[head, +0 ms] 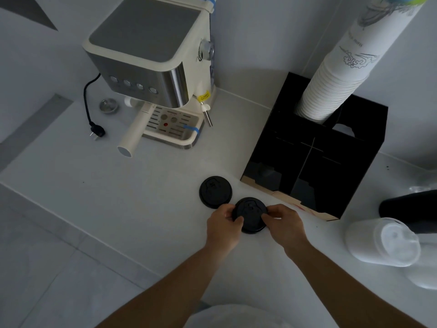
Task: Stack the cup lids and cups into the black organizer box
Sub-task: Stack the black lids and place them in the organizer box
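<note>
On smooth white counter (118, 185), both hands pinch round black lid (251, 213).

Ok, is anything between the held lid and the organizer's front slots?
Nothing visible. Both hands, left and right, grip the lid just in front of the organizer. The other lid lies off to the left; the cup stack fills a rear slot.

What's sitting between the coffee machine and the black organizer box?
Nothing: the head view shows bare white counter between the coffee machine and the black organizer box.
</note>
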Demonstrator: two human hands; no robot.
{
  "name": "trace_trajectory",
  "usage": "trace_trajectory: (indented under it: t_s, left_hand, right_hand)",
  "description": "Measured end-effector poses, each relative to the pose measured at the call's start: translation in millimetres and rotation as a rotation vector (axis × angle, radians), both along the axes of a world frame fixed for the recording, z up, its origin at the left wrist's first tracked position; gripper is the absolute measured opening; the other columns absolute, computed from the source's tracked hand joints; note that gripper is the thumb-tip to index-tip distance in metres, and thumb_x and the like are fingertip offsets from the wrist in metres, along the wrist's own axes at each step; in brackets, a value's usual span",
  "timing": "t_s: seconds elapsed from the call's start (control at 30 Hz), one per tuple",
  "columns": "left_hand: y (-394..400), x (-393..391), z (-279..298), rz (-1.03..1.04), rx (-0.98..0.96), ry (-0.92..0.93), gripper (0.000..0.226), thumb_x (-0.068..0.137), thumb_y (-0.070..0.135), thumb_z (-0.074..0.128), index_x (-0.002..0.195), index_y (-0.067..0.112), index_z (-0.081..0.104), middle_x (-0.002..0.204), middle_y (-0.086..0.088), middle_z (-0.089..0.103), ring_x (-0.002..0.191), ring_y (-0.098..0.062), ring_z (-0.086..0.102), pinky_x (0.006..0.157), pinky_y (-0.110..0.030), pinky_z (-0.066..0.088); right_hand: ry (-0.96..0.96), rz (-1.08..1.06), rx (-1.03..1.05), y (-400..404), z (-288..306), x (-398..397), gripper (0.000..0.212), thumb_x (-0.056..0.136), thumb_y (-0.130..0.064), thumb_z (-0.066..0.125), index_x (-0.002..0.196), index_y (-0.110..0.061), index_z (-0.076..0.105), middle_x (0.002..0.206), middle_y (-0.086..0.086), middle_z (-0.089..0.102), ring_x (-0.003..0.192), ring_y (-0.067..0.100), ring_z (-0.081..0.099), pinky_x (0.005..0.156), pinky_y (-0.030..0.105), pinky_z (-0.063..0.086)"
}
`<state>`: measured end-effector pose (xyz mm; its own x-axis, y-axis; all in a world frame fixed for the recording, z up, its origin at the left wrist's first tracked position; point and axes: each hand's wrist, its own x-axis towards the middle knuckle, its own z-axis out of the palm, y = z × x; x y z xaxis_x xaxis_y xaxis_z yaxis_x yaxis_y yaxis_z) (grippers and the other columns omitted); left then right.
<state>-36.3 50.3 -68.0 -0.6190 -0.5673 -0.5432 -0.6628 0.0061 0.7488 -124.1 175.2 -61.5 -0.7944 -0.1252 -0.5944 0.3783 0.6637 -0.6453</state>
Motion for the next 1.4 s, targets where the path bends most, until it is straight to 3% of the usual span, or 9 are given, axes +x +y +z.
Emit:
trace_trajectory:
  t_s: [0.13, 0.2, 0.33, 0.53, 0.63, 0.8, 1.03, 1.23, 1.4]
  left_hand:
    - [-1, 1, 4, 0.055, 0.084, 0.008, 0.033, 0.084, 0.018, 0.065, 0.116, 0.014, 0.064, 0.108, 0.001, 0.070, 0.096, -0.011, 0.065, 0.084, -0.020, 0.047]
    - [-1, 5, 4, 0.078, 0.105, 0.033, 0.019, 0.083, 0.016, 0.063, 0.101, 0.017, 0.069, 0.096, 0.003, 0.073, 0.091, -0.011, 0.068, 0.086, -0.028, 0.052]
    - [-5, 17, 7, 0.143, 0.128, 0.100, 0.020, 0.084, 0.012, 0.064, 0.100, 0.020, 0.071, 0.083, 0.018, 0.068, 0.076, 0.008, 0.065, 0.069, -0.006, 0.047]
    - [-30, 26, 12, 0.268, 0.085, 0.164, 0.035, 0.084, 0.011, 0.066, 0.120, 0.010, 0.065, 0.105, 0.001, 0.071, 0.083, 0.005, 0.065, 0.067, -0.001, 0.048]
    - [-44, 26, 13, 0.288, 0.042, 0.172, 0.030, 0.084, 0.012, 0.065, 0.114, 0.013, 0.068, 0.088, 0.012, 0.069, 0.075, 0.014, 0.062, 0.071, -0.006, 0.047]
    - [-55, 24, 10, 0.317, 0.033, 0.139, 0.036, 0.084, 0.022, 0.067, 0.119, 0.015, 0.066, 0.109, -0.001, 0.071, 0.100, -0.012, 0.067, 0.092, -0.033, 0.053]
    - [-61, 20, 5, 0.372, 0.023, 0.119, 0.029, 0.084, 0.022, 0.067, 0.113, 0.018, 0.068, 0.109, -0.001, 0.070, 0.102, -0.015, 0.065, 0.092, -0.031, 0.051]
    - [-69, 18, 1, 0.345, 0.034, 0.073, 0.024, 0.085, 0.020, 0.065, 0.108, 0.019, 0.069, 0.090, 0.006, 0.070, 0.089, -0.011, 0.067, 0.073, -0.015, 0.047]
    - [-74, 16, 3, 0.301, 0.004, 0.052, 0.023, 0.084, 0.018, 0.065, 0.107, 0.017, 0.070, 0.080, 0.014, 0.063, 0.069, 0.011, 0.057, 0.058, 0.000, 0.041]
  right_hand:
    - [-0.068, -0.049, -0.040, -2, 0, -5, 0.018, 0.081, -0.016, 0.073, 0.099, -0.017, 0.072, 0.092, 0.000, 0.072, 0.087, 0.019, 0.066, 0.072, 0.027, 0.051]
    - [-0.089, -0.085, -0.092, -2, 2, -5, 0.019, 0.080, -0.012, 0.075, 0.098, -0.017, 0.071, 0.094, 0.001, 0.072, 0.090, 0.020, 0.067, 0.079, 0.031, 0.054]
    - [-0.110, -0.092, -0.192, -9, 11, -4, 0.019, 0.083, -0.008, 0.072, 0.096, -0.021, 0.069, 0.101, 0.003, 0.069, 0.092, 0.020, 0.067, 0.083, 0.035, 0.057]
    - [-0.029, 0.043, -0.213, -40, 20, 1, 0.026, 0.086, -0.010, 0.069, 0.110, -0.019, 0.070, 0.101, -0.005, 0.069, 0.086, 0.018, 0.070, 0.087, 0.040, 0.059]
    - [0.018, 0.126, -0.190, -57, 19, 1, 0.027, 0.087, -0.013, 0.067, 0.114, -0.020, 0.070, 0.104, -0.005, 0.071, 0.087, 0.017, 0.071, 0.083, 0.035, 0.060]
    - [0.108, 0.220, -0.139, -79, 16, -6, 0.027, 0.090, -0.014, 0.063, 0.116, -0.017, 0.069, 0.106, 0.001, 0.070, 0.084, 0.011, 0.068, 0.058, 0.013, 0.047]
    - [0.133, 0.283, -0.083, -98, 10, -10, 0.029, 0.090, -0.015, 0.063, 0.117, -0.019, 0.068, 0.113, -0.001, 0.067, 0.085, 0.004, 0.063, 0.061, 0.009, 0.041]
    - [0.129, 0.293, -0.066, -107, 10, -8, 0.030, 0.091, -0.013, 0.062, 0.120, -0.018, 0.067, 0.104, -0.004, 0.064, 0.086, 0.008, 0.061, 0.069, 0.015, 0.044]
    - [0.118, 0.288, -0.049, -107, 7, -6, 0.030, 0.091, -0.014, 0.060, 0.120, -0.019, 0.066, 0.106, -0.003, 0.066, 0.093, 0.011, 0.061, 0.079, 0.022, 0.045]
